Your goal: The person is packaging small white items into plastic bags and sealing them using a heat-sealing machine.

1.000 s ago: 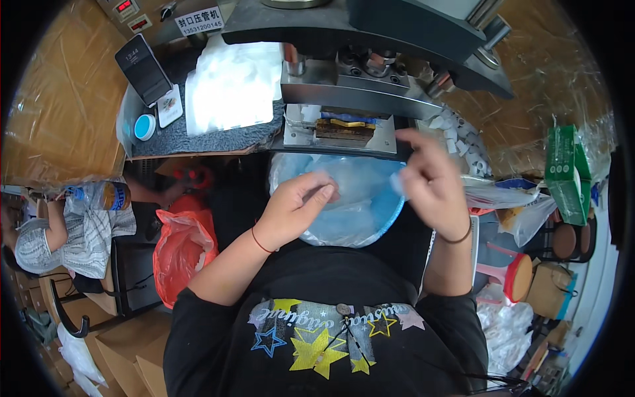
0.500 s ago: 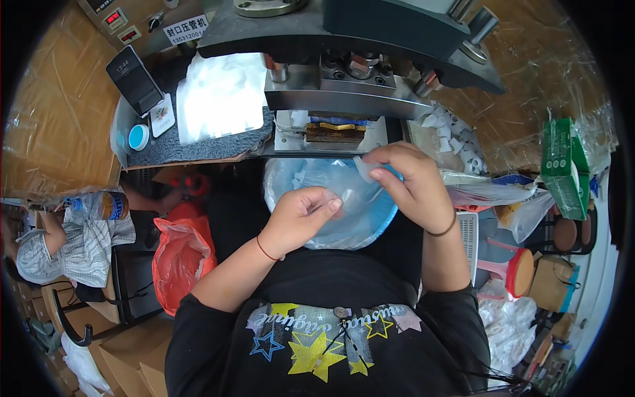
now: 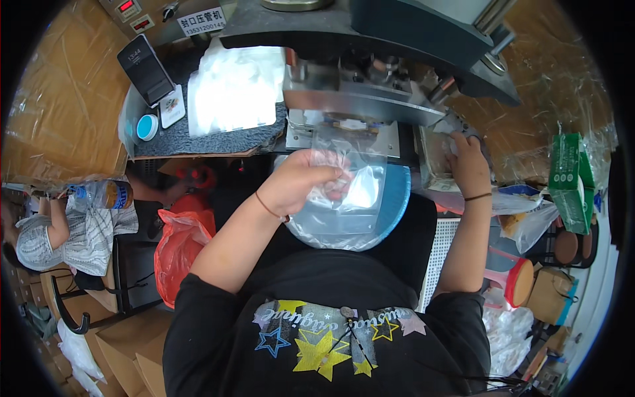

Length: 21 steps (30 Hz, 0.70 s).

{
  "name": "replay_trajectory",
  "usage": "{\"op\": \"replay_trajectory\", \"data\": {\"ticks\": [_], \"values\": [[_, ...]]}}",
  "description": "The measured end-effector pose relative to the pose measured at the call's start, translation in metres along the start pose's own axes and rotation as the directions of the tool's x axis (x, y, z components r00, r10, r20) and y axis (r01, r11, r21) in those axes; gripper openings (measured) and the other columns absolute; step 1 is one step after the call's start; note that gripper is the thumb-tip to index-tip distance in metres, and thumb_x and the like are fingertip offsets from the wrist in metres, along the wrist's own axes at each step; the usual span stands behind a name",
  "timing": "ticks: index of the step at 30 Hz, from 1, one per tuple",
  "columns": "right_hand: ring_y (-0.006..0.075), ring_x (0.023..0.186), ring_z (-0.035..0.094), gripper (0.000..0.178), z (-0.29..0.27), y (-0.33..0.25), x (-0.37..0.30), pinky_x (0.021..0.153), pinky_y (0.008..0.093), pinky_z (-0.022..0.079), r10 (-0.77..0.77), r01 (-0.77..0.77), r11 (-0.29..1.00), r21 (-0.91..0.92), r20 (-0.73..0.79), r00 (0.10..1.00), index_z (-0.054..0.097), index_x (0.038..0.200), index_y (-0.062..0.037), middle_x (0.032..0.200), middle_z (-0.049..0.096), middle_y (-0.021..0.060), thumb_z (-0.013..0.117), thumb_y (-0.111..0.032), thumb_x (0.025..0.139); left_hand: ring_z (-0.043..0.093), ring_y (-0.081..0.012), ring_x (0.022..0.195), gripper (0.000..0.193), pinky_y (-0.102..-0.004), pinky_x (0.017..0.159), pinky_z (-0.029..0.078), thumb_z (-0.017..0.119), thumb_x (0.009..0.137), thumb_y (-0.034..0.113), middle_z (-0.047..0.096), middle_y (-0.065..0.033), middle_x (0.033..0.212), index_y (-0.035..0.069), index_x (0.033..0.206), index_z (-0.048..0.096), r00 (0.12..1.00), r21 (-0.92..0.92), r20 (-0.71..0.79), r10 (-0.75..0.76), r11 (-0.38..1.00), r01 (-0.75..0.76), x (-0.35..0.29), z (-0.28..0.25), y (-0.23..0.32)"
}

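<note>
My left hand [image 3: 304,177] pinches a clear plastic bag [image 3: 362,210], whose upper end lies at the lower jaw of the press machine [image 3: 354,124]. The bag hangs toward me over a blue basin [image 3: 401,202] lined with clear film. To the right of the press, my right hand [image 3: 471,165] reaches into a heap of small white plastic fittings [image 3: 451,124], its fingers apart. Whether a fitting touches its fingertips is hard to make out. Above the bag, the steel upper block [image 3: 364,102] of the press looks blurred.
A stack of white bags [image 3: 235,92] lies on a grey mat left of the press, beside a phone [image 3: 147,71] and a small turquoise-lidded jar [image 3: 147,127]. A red bag [image 3: 182,258] stands at the left, a green box [image 3: 570,182] at the right. Another person sits far left.
My right hand has left the bag and moved right to the white fittings. My left hand has brought the bag up to the press. The whole view has shifted slightly.
</note>
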State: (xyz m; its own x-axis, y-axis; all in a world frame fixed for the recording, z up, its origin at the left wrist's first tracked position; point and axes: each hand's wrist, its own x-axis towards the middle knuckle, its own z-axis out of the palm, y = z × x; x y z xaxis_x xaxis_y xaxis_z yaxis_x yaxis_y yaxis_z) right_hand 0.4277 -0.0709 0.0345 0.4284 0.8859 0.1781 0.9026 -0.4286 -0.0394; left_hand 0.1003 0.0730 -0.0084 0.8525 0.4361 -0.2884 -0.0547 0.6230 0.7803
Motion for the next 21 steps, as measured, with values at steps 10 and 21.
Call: {"op": "replay_trajectory", "data": {"ticks": [10, 21], "values": [[0.0412, 0.098, 0.062, 0.028, 0.030, 0.010, -0.011, 0.080, 0.0466, 0.051, -0.032, 0.082, 0.989, 0.125, -0.356, 0.934, 0.058, 0.118, -0.0077, 0.116, 0.060, 0.0182, 0.062, -0.010, 0.090, 0.052, -0.0425, 0.119, 0.054, -0.0513, 0.102, 0.041, 0.064, 0.094, 0.027, 0.053, -0.0260, 0.127, 0.002, 0.138, 0.044, 0.450, 0.946, 0.245, 0.859, -0.313, 0.081, -0.023, -0.088, 0.049], [0.0321, 0.096, 0.061, 0.019, -0.001, -0.050, -0.045, 0.084, 0.0392, 0.048, -0.131, 0.259, 0.909, 0.328, -0.364, 0.922, 0.061, 0.111, -0.0033, 0.102, 0.063, 0.0159, 0.059, -0.014, 0.096, 0.062, -0.0058, 0.085, 0.008, -0.0222, 0.078, 0.050, 0.062, 0.093, -0.001, 0.069, -0.0004, 0.091, -0.001, 0.100, 0.066, 0.858, 0.526, -0.204, 0.471, 0.792, -0.310, -0.069, -0.036, -0.004]]}}
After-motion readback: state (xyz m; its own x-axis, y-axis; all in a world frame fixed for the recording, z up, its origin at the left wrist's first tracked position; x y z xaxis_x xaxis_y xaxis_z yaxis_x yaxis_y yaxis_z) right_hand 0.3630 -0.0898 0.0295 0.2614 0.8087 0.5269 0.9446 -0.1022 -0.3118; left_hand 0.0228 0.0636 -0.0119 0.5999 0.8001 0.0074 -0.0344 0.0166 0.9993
